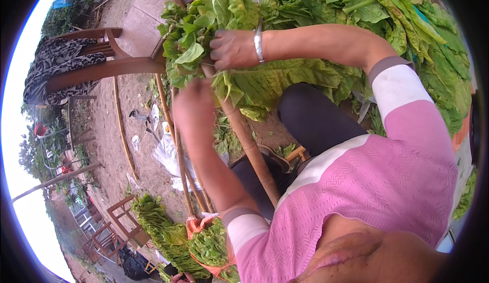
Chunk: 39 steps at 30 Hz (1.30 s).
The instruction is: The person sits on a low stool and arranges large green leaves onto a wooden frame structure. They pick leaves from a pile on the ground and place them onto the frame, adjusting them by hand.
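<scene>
A thick bamboo pole [246, 137] slants from my lap to a wooden chair. Large green leaves [191, 52], which look like tobacco, are bunched along its upper part. My right hand [232, 50], with a silvery band at the wrist, presses curled fingers on the leaves and their stalks at the pole. My left hand [195, 101] is blurred, just left of the pole and below the bunch; its fingers and anything in them cannot be made out. A thin string [244, 71] runs across the pole below my right hand. More broad leaves [324, 9] lie heaped beyond my right arm.
The wooden chair [126, 66] with a patterned cloth [57, 67] stands ahead. Thin poles [179, 157] and plastic sheeting [168, 153] lie to my left. Farther left are another leaf row [160, 225], a leaf-filled orange net bag [208, 244] and a wooden frame [124, 220]. Part of another person's hand shows there.
</scene>
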Tool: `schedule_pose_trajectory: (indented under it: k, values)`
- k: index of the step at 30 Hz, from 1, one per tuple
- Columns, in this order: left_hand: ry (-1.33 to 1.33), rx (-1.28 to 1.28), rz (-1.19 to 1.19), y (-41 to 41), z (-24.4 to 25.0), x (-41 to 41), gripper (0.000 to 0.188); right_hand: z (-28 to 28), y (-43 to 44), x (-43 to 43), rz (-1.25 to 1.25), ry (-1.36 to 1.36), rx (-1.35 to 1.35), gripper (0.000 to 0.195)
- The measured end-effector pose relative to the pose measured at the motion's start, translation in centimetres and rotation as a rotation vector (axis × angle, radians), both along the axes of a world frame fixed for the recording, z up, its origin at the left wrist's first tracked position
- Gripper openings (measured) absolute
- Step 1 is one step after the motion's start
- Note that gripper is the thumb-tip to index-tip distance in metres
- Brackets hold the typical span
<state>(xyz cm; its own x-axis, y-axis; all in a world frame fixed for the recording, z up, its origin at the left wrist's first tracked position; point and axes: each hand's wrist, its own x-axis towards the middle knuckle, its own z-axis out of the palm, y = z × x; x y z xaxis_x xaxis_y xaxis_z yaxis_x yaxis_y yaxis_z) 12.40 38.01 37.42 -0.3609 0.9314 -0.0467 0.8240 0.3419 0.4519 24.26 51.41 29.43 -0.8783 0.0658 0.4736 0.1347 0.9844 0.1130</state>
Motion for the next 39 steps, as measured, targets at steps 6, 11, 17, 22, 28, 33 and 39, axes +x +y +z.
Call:
schedule_pose_trajectory:
  k: [6, 11, 17, 22, 28, 33, 39]
  values:
    - [-1.209, 0.052, 0.317, 4.4, -12.1, -8.8, 0.022, -4.2, -0.8, -0.3, -0.321, 0.103, -1.161, 0.037]
    - [-1.029, 0.255, 0.111, 4.5, -18.5, -10.7, 0.024, -6.3, -3.3, -1.5, -0.492, 0.596, -1.170, 0.047]
    - [-1.049, 0.304, 0.243, 4.0, -17.9, -8.3, 0.036, -12.2, -4.0, -2.4, -0.790, 0.331, -1.066, 0.050]
    - [-0.678, 0.243, 0.313, 6.2, -18.3, -8.2, 0.036, -16.4, -6.4, -8.7, -0.677, 0.606, -1.746, 0.038]
    - [-0.482, 0.174, 0.301, 6.3, -14.4, -7.0, 0.043, -14.2, -2.8, -5.3, -0.569, 0.378, -1.732, 0.057]
    - [-0.602, 0.092, 0.065, -0.6, -9.8, -4.8, 0.034, -11.2, 1.4, 11.3, -0.694, 0.379, -0.951, 0.057]
    - [-0.265, 0.411, -0.427, -8.6, -8.3, -3.4, 0.025, -7.4, 6.3, 39.0, -1.655, -0.073, -0.320, 0.067]
